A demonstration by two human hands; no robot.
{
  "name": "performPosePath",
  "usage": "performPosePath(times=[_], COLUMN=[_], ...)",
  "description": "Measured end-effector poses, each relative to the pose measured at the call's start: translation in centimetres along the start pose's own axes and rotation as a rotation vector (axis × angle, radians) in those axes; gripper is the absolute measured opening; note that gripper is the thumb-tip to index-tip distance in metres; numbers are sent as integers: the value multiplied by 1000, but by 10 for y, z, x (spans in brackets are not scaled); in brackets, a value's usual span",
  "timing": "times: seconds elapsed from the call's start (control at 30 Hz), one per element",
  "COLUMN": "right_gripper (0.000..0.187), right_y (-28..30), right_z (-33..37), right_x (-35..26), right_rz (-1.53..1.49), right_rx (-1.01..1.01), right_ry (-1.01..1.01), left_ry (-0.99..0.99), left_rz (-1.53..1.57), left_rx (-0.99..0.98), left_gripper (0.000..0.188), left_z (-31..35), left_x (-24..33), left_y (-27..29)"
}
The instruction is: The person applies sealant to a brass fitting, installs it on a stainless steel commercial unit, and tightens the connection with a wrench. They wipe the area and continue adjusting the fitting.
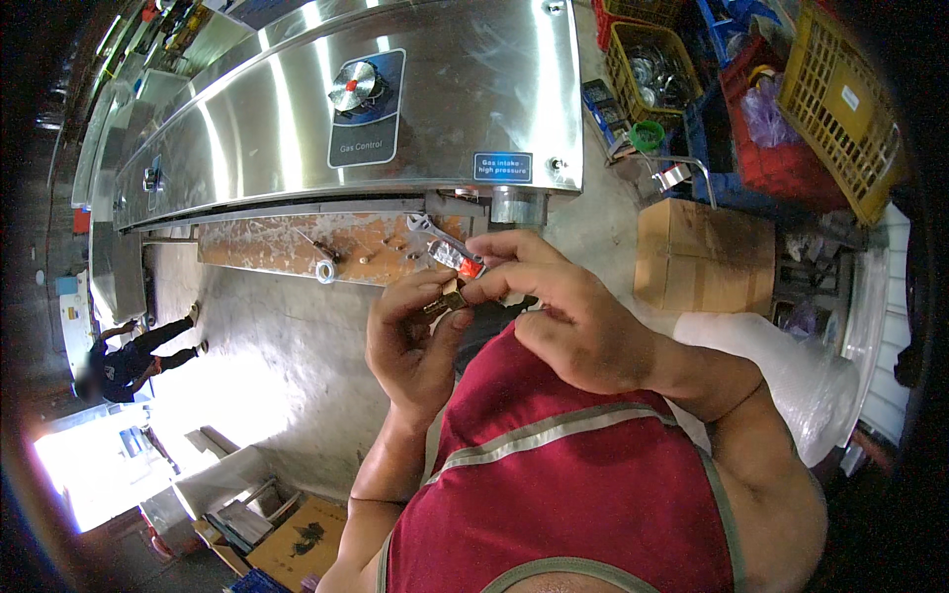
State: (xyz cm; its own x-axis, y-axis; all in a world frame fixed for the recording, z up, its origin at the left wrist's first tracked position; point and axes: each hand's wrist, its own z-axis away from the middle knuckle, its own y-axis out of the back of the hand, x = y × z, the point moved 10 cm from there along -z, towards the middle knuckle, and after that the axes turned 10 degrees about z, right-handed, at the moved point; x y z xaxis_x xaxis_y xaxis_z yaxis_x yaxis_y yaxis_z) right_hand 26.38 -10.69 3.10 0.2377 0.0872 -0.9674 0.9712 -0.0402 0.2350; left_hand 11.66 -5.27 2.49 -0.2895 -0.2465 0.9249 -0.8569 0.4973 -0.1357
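Here the scuffed orange-brown board (259,240) is being dotted with small parts (365,259), and a white tape roll (325,271) is being carried at its near edge!

Reference landmark: the round silver metal control knob (356,87) on the brushed stainless-steel panel (445,109). A dark grey-blue rectangular plate (366,128) with rounded corners and a pale border surrounds the knob; one line of pale lettering is legible below it. Right of and lower than the knob, a small blue rectangular label (503,167) with a white border carries two legible lines of white lettering. Far right of the knob, a white label (850,97) on the yellow plastic lattice crate (835,128) is too small to read.
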Motion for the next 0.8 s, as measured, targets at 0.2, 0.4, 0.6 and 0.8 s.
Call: performPosePath(times=[0.2, 0.4, 0.6, 0.8], right_gripper=[53, 51, 61, 59], right_y=[-20, -23, 16, -5], right_z=[0, 9, 15, 16], right_x=[24, 19, -23, -42], right_rz=[-500, -670, 199, 743], right_rx=[-250, -148, 198, 190], right_ry=[-296, -266, 268, 458], left_ry=[-386, -450, 201, 368], left_rz=[-612, -704, 630, 852], left_rx=[-146, -114, 12, 50], left_gripper=[40, 38, 35, 30], left_z=[3, 12, 6, 17], left_x=[26, 28, -24, -38], left_y=[-13, -5, 23, 18])
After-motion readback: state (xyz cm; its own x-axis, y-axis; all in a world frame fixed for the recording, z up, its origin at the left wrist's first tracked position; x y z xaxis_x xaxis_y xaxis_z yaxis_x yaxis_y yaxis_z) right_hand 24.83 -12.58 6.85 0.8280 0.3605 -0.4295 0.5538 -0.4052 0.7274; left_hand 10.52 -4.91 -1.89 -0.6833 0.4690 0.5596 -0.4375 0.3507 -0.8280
